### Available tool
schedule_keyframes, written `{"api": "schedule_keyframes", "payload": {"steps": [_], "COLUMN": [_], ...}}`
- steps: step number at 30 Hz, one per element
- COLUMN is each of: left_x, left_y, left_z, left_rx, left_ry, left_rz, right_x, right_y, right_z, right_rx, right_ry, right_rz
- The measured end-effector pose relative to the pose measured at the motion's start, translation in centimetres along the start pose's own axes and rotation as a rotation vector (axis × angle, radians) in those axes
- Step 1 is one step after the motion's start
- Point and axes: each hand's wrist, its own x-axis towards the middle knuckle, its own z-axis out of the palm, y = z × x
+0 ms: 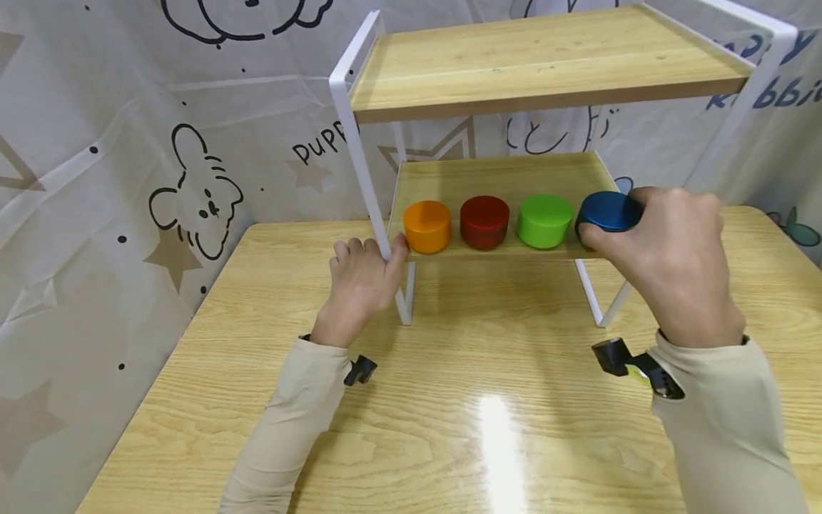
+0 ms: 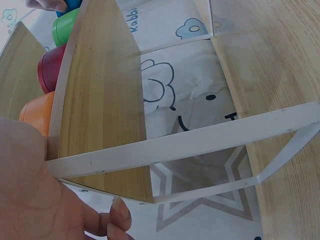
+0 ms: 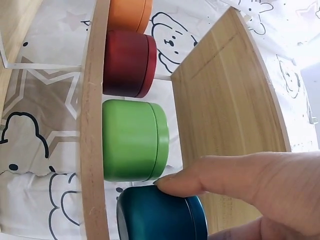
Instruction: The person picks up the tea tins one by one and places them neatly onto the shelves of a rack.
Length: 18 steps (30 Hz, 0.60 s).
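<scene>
My right hand [image 1: 683, 260] pinches a blue round tin [image 1: 610, 212] at the right end of a two-tier rack's lower shelf [image 1: 501, 171]. In the right wrist view the thumb lies on the tin's side, and its base edge stands slightly off the board. To its left sit a green tin [image 1: 545, 221], a red tin [image 1: 484, 223] and an orange tin [image 1: 427, 227], in a row along the front edge. At the rack's left side, my left hand [image 1: 362, 278] grips the white metal frame [image 2: 175, 142], thumb beside the orange tin and fingers outside the post.
Above the tins spans the rack's upper wooden shelf [image 1: 546, 61]. The white legs stand on a wood-grain table [image 1: 449, 371]. A cloth backdrop [image 1: 270, 164] with cartoon drawings hangs behind and to the left. Each wrist carries a small black camera [image 1: 613, 355].
</scene>
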Motion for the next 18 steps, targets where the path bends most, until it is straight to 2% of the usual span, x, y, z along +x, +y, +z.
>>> {"api": "schedule_keyframes", "payload": {"steps": [9,18], "left_x": [-0.04,0.01], "left_y": [0.02,0.03], "left_z": [0.00,0.06], "left_rx": [0.004,0.017], "left_ry": [0.010,0.018], "left_rz": [0.002,-0.001], "right_x": [0.37,0.52], "right_y": [0.03,0.25], "right_z": [0.57,0.85], "right_rx": [-0.008,0.003], "right_ry": [-0.034,-0.026], "right_rz": [0.031,0.027]}}
